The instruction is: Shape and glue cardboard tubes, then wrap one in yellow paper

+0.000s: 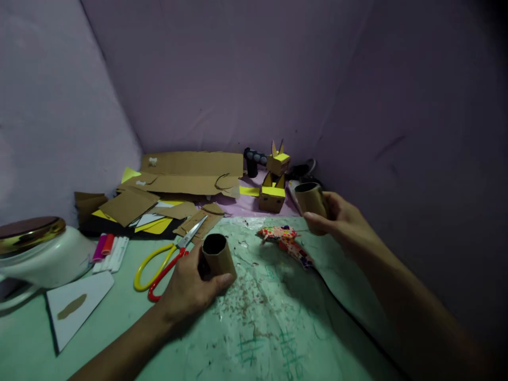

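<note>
My left hand is closed round a short brown cardboard tube, which stands upright at the tabletop with its dark opening upward. Held up at the right, a second cardboard tube is gripped between the thumb and fingers of my right hand, its open end also upward. Scissors with one yellow and one red handle lie just left of my left hand. Between the hands and farther back is a glue gun covered in a colourful pattern, its black cord running to the lower right.
Cardboard pieces and yellow paper are piled at the back left. Two small cardboard boxes with ears stand at the back. Markers, a white triangular piece and a white pot are at the left. Walls enclose the table.
</note>
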Demonstrator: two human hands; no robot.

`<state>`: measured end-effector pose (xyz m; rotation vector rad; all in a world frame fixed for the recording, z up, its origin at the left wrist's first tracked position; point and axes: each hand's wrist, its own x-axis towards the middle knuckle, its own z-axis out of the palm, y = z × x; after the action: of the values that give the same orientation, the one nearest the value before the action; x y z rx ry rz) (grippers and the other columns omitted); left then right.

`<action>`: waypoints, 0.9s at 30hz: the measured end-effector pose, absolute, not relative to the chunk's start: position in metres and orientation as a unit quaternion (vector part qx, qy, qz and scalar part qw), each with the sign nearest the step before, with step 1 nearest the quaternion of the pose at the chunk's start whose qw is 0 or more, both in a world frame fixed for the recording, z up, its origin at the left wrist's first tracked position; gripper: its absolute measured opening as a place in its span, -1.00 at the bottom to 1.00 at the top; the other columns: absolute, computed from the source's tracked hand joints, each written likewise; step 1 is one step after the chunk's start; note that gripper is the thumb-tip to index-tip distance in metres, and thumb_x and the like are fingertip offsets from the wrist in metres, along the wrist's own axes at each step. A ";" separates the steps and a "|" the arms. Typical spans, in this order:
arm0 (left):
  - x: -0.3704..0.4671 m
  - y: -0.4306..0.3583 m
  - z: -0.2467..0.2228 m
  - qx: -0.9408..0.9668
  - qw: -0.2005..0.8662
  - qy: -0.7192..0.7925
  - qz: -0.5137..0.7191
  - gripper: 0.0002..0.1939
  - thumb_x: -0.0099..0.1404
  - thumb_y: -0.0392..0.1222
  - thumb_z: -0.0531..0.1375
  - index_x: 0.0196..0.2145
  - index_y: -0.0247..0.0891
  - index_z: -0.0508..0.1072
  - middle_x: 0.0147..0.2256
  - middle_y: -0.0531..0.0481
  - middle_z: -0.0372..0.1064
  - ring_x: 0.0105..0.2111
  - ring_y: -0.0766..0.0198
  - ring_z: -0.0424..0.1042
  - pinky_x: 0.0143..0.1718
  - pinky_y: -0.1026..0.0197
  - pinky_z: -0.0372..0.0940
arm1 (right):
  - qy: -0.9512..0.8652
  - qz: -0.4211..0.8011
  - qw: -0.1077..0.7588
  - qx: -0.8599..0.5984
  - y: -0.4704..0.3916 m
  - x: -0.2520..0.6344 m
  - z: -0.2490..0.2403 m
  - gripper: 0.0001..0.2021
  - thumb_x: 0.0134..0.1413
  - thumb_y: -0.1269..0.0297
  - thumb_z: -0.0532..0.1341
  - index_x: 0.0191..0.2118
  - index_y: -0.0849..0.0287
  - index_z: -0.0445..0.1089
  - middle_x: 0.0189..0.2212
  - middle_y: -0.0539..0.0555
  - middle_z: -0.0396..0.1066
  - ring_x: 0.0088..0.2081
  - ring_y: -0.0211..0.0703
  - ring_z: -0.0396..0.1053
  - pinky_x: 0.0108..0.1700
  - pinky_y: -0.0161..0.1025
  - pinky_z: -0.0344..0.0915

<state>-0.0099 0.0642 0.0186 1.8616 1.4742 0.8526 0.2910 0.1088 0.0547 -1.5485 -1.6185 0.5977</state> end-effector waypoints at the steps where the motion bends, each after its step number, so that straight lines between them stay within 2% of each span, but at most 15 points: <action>1: -0.008 0.062 0.019 0.712 0.308 0.545 0.318 -0.64 0.06 -0.06 0.28 -0.22 -0.26 0.32 -0.38 0.03 0.38 -0.41 0.20 0.37 -0.42 0.20 0.28 | -0.642 0.277 0.417 -0.581 0.092 0.277 0.054 -0.55 0.10 0.06 0.21 0.07 0.12 0.22 -0.08 0.16 0.42 -0.13 0.07 0.43 -0.21 -0.09 0.40; 3: -0.005 0.056 0.021 0.732 0.311 0.519 0.312 -0.66 0.07 -0.05 0.28 -0.25 -0.24 0.32 -0.41 0.05 0.38 -0.43 0.20 0.36 -0.44 0.20 0.27 | -0.597 0.460 0.465 -0.464 0.060 0.244 0.045 -0.52 0.02 0.11 0.28 0.06 0.09 0.23 -0.04 0.18 0.40 -0.06 0.10 0.39 -0.14 -0.05 0.36; 6: -0.003 0.047 0.022 0.761 0.331 0.485 0.275 -0.71 0.10 -0.11 0.26 -0.23 -0.20 0.33 -0.37 0.05 0.41 -0.40 0.19 0.38 -0.41 0.19 0.26 | -0.560 0.564 0.451 -0.406 0.031 0.205 0.015 -0.57 -0.06 0.23 0.32 -0.04 0.06 0.23 -0.19 0.08 0.39 -0.13 0.02 0.37 -0.11 -0.06 0.31; 8: -0.002 0.043 0.022 0.777 0.341 0.471 0.243 -0.79 0.10 -0.18 0.25 -0.28 -0.19 0.34 -0.38 0.06 0.40 -0.41 0.21 0.37 -0.41 0.20 0.24 | -0.589 0.551 0.440 -0.395 0.026 0.195 -0.005 -0.63 -0.06 0.27 0.29 -0.10 0.08 0.22 -0.24 0.05 0.36 -0.17 0.00 0.34 -0.14 -0.07 0.28; 11: -0.002 0.041 0.019 0.787 0.344 0.455 0.236 -0.85 0.09 -0.23 0.23 -0.37 -0.20 0.32 -0.42 0.06 0.37 -0.45 0.23 0.33 -0.44 0.21 0.20 | -0.648 0.502 0.417 -0.393 0.028 0.196 -0.022 -0.64 -0.01 0.34 0.24 -0.06 0.10 0.20 -0.24 0.06 0.35 -0.17 0.01 0.31 -0.11 -0.05 0.24; 18: 0.000 0.044 0.012 0.769 0.390 0.456 0.223 -0.78 0.11 -0.13 0.29 -0.34 -0.23 0.33 -0.38 0.05 0.39 -0.40 0.21 0.33 -0.39 0.21 0.23 | -0.728 0.410 0.401 -0.375 0.025 0.199 -0.024 -0.64 0.09 0.46 0.12 0.01 0.11 0.10 -0.13 0.11 0.32 -0.13 0.00 0.31 -0.07 -0.06 0.27; 27: 0.000 0.041 0.004 0.766 0.386 0.458 0.234 -0.80 0.17 -0.09 0.24 -0.35 -0.25 0.35 -0.37 0.01 0.38 -0.37 0.19 0.33 -0.36 0.19 0.27 | -0.734 0.401 0.396 -0.379 0.025 0.197 -0.019 -0.66 0.05 0.48 0.12 -0.05 0.09 0.11 -0.14 0.11 0.28 -0.15 -0.01 0.32 -0.10 -0.05 0.31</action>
<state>0.0002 0.0415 0.0043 1.9510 1.1654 0.5959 0.1971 0.0254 -0.0194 -0.9598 -1.8608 1.0169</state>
